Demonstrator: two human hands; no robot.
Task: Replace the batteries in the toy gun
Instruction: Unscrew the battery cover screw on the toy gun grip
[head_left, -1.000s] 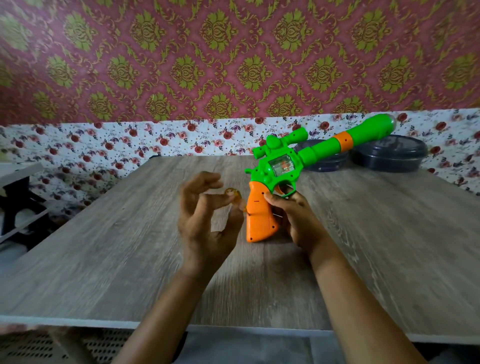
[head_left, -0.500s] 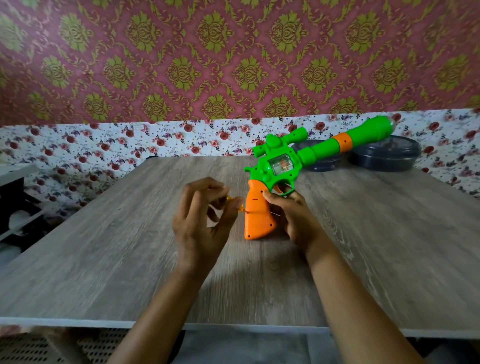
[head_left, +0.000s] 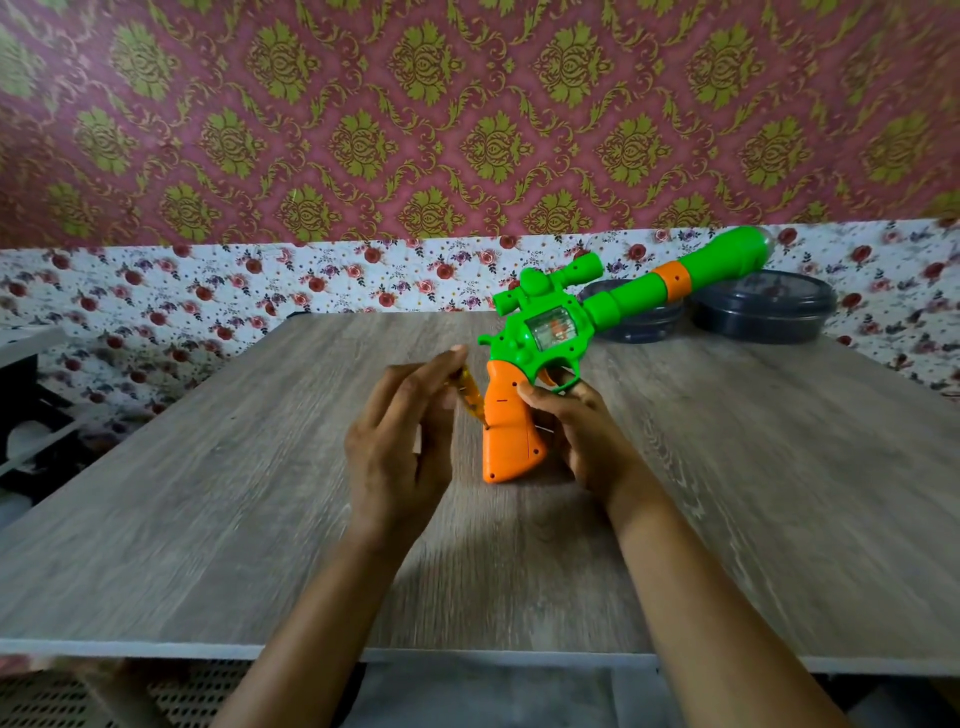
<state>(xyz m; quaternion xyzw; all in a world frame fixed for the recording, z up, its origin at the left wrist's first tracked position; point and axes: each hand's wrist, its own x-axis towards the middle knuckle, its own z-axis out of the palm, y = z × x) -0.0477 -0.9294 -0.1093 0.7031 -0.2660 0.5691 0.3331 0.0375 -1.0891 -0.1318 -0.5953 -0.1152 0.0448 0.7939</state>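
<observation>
A green and orange toy gun (head_left: 511, 343) stood near the middle of a grey wood-grain table (head_left: 208, 493), the butt of its orange grip (head_left: 506, 441) resting on the tabletop and its long barrel slanting up to the right. The person's right hand (head_left: 587, 436) held the grip from the right side, thumb on its face and fingers curled behind it, just under the trigger guard. The left hand (head_left: 395, 457) pinched a small amber-handled screwdriver (head_left: 472, 397) in its bent fingers, the tip against the grip's left edge. Two dark round lidded containers (head_left: 763, 312) sat behind the barrel at the table's far edge, against floral wallpaper (head_left: 156, 291).
</observation>
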